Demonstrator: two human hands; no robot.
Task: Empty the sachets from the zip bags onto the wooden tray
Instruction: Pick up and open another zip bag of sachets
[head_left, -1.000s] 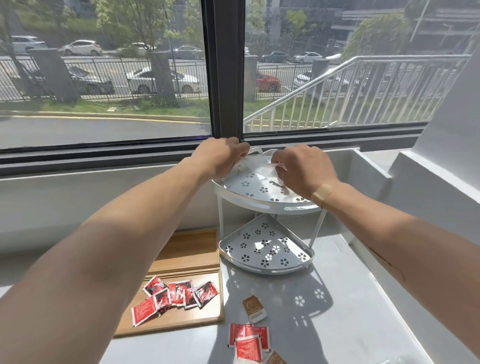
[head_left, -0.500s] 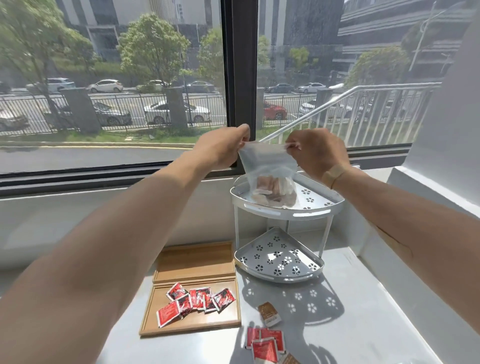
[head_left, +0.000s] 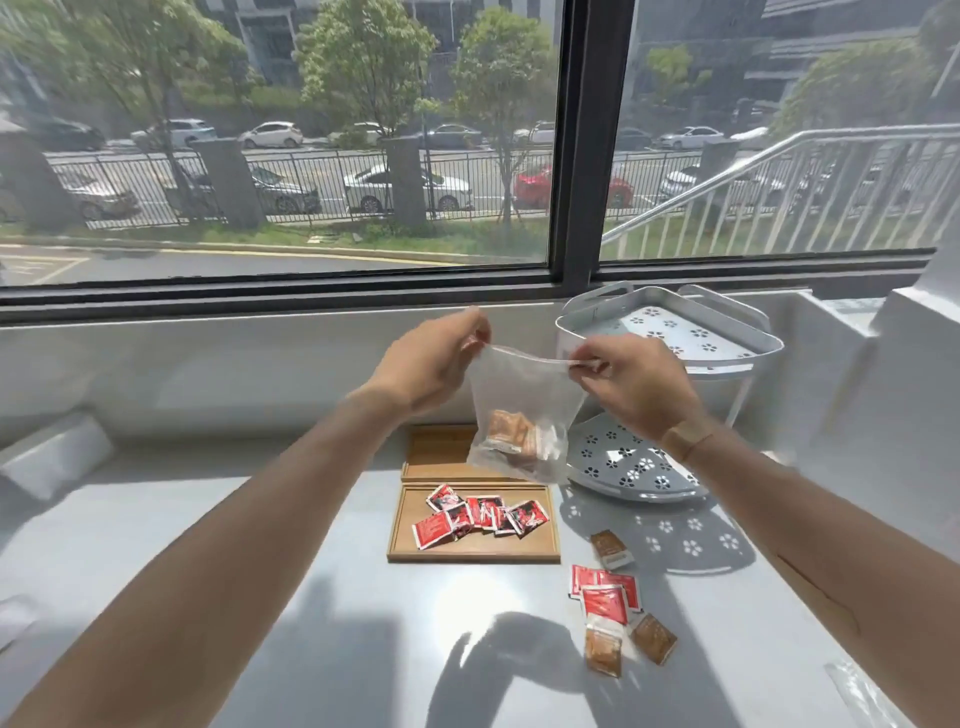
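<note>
A clear zip bag (head_left: 524, 395) hangs upright above the far half of the wooden tray (head_left: 410, 552). Brown sachets (head_left: 511, 439) are bunched at the bag's bottom. My left hand (head_left: 431, 364) pinches the bag's top left corner and my right hand (head_left: 636, 387) pinches its top right corner, stretching the zip edge between them. Several red sachets (head_left: 480, 515) lie in the tray's near compartment.
A white two-tier corner rack (head_left: 670, 332) stands at the back right by the window. Loose red sachets (head_left: 605, 592) and brown sachets (head_left: 652, 638) lie on the grey counter right of the tray. An empty clear bag (head_left: 865, 693) lies at the near right edge.
Both hands lifted the zip bag off the rack's top shelf and carried it left and toward me, so it now hangs over the tray.
</note>
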